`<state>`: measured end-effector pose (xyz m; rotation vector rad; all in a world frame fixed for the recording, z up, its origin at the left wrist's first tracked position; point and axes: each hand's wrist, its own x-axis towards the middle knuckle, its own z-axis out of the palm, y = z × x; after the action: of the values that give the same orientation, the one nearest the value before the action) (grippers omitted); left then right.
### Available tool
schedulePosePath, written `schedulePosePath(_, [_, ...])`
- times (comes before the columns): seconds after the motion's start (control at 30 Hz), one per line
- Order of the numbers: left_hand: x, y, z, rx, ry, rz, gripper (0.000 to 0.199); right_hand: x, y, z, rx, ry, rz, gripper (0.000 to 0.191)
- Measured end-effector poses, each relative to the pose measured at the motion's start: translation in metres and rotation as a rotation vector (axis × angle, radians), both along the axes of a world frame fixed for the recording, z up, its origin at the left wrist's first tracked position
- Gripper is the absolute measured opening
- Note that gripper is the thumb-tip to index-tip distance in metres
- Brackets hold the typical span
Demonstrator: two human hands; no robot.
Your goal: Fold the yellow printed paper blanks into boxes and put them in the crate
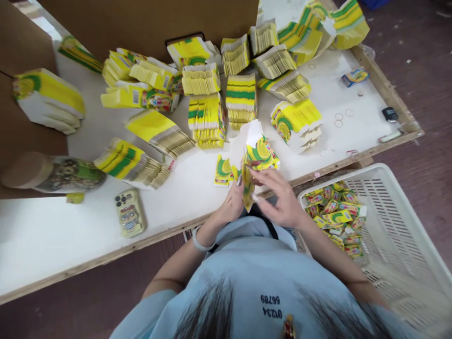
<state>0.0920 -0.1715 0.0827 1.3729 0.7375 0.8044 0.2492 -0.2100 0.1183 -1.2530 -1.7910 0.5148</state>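
white worktop (38, 235) w/ wood edging, brown cardboard (148, 23) along the far side, dark floor (423, 99) out to the r. bundles of yellow/green cartons (205, 117) spread over the mid & back. l hand (231, 202) pinches one carton (248, 186), seen nearly edge-on, at the worktop's near edge, just before the person's blue shirt (240, 273). r hand (278, 197) is at the carton's r side, fingers partly spread; bit blurry, can't tell if it grips too. more loose cartons (263, 153) lie just past the hands. phone (129, 214) & jar (76, 174) off to the l. white crate (406, 235) by the r arm w/ yellow packs (337, 217) in it. sm. blue box (355, 76) & black gadget (390, 114) far r on the worktop.
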Motion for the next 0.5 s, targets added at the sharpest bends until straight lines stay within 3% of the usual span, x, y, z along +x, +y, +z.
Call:
schedulePosePath(0.13, [0.003, 0.001, 0.001, 0.103, -0.059, -0.137, 0.075, -0.002, 0.007, -0.001, -0.011, 0.247, -0.355, 0.042])
schedulePosePath(0.3, [0.001, -0.002, 0.008, 0.219, 0.05, -0.242, 0.073, -0.022, 0.018, -0.013, -0.278, 0.523, -0.32, 0.038])
schedulePosePath(0.5, [-0.001, -0.003, 0.002, 0.057, -0.02, -0.151, 0.08, -0.017, 0.014, -0.024, -0.271, 0.505, -0.332, 0.05])
